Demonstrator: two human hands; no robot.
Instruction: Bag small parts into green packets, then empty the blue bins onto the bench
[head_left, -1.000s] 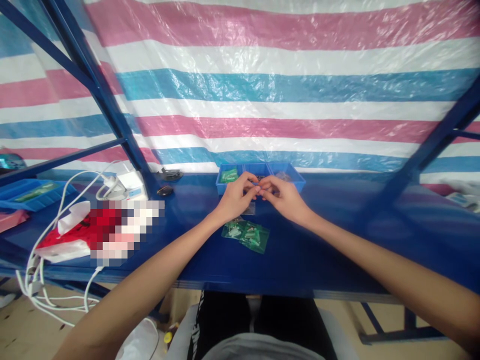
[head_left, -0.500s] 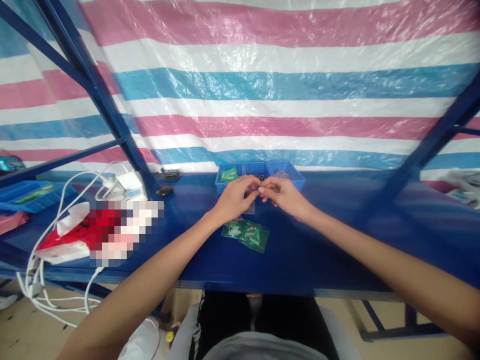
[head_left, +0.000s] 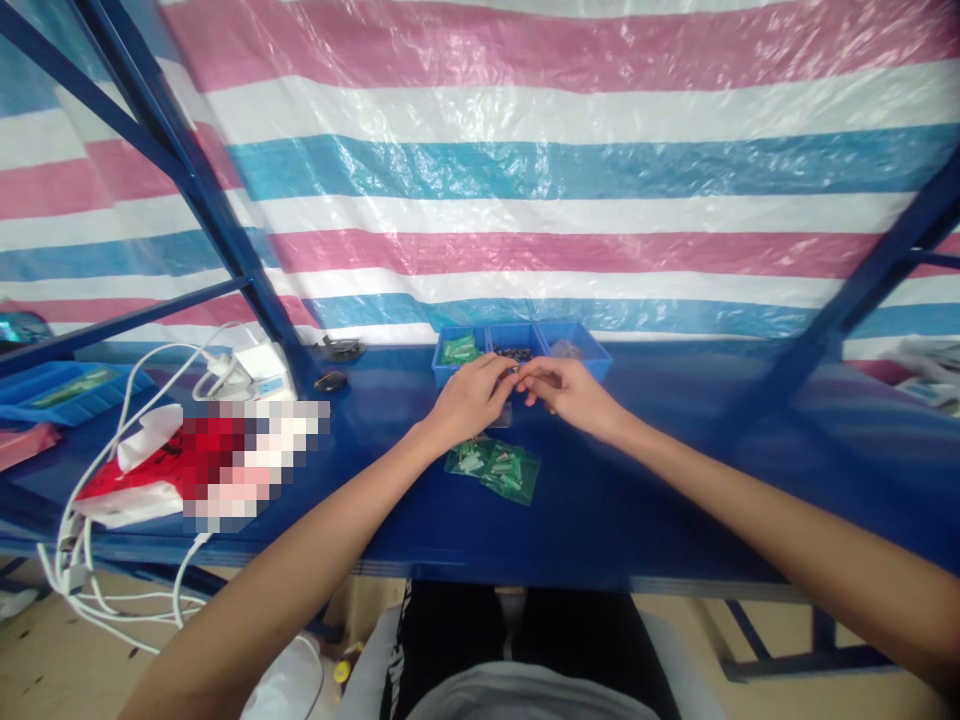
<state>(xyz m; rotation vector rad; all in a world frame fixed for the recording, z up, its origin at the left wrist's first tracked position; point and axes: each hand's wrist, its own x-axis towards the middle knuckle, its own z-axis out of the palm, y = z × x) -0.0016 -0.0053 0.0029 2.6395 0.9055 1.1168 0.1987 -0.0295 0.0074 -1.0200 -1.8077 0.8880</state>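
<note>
My left hand (head_left: pixel 472 396) and my right hand (head_left: pixel 566 393) meet at the fingertips just in front of a blue three-compartment bin (head_left: pixel 598 365). Both are closed in a pinch around something tiny, partly brassy in colour, too small to name. Green packets (head_left: pixel 459 349) lie in the bin's left compartment, small dark parts (head_left: pixel 514 353) in the middle one, and clear plastic (head_left: pixel 566 349) in the right one. Below my hands, two green zip bags with small pale pieces (head_left: pixel 511 472) rest on the blue table (head_left: pixel 637 510). A small clear bag (head_left: pixel 501 415) is partly hidden behind my left hand.
To the left are a white power strip (head_left: pixel 262 372), white cables (head_left: pixel 86 500) and a red and white package (head_left: pixel 150 470). A black mouse-like object (head_left: pixel 330 381) lies near the frame post. Another blue tray (head_left: pixel 75 390) stands at far left. Striped sheeting (head_left: pixel 562 220) hangs behind.
My fingertips have shifted slightly, the left fingers drawing closer together. A small brassy spot now shows between them, and more of the bin's middle compartment is visible.
</note>
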